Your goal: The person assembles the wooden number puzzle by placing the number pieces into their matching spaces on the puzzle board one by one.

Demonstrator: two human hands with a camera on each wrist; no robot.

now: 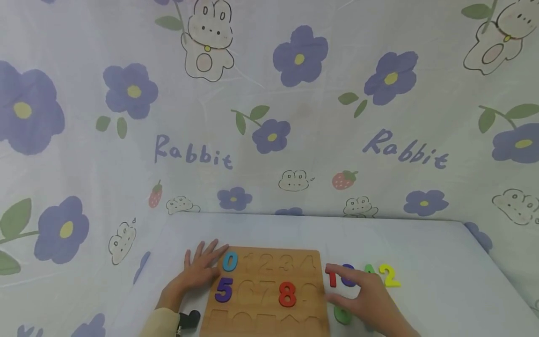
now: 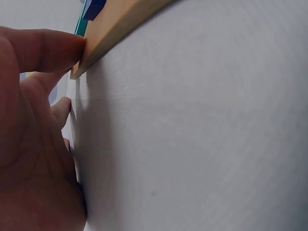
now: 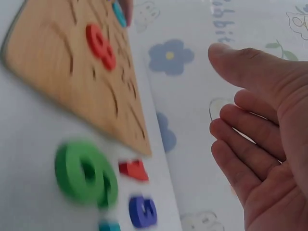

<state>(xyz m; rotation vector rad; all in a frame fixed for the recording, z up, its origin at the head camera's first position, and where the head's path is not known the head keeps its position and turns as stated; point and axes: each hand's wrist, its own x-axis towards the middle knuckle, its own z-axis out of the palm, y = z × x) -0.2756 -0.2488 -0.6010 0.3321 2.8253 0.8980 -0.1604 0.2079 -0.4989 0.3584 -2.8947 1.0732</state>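
Note:
A wooden number puzzle board [image 1: 273,276] lies on the table, with a light blue 0 [image 1: 229,261], a purple 5 [image 1: 223,290] and a red 8 [image 1: 287,294] on it. My left hand [image 1: 201,267] rests at the board's upper left edge, fingers spread, thumb against its side in the left wrist view. Right of the board, my right hand [image 1: 370,299] hovers with thumb and index finger apart, nothing between them. A red 1 [image 1: 332,277] shows just by the index fingertip. A green round-looped number [image 3: 86,173] lies below that hand, partly hidden in the head view.
A blue number [image 3: 143,211], a green 4 [image 1: 369,268] and a yellow 2 [image 1: 389,275] lie on the white table [image 1: 442,271] at the right. A patterned cloth [image 1: 320,117] with flowers and rabbits hangs behind. A black object [image 1: 191,319] sits beside the left wrist.

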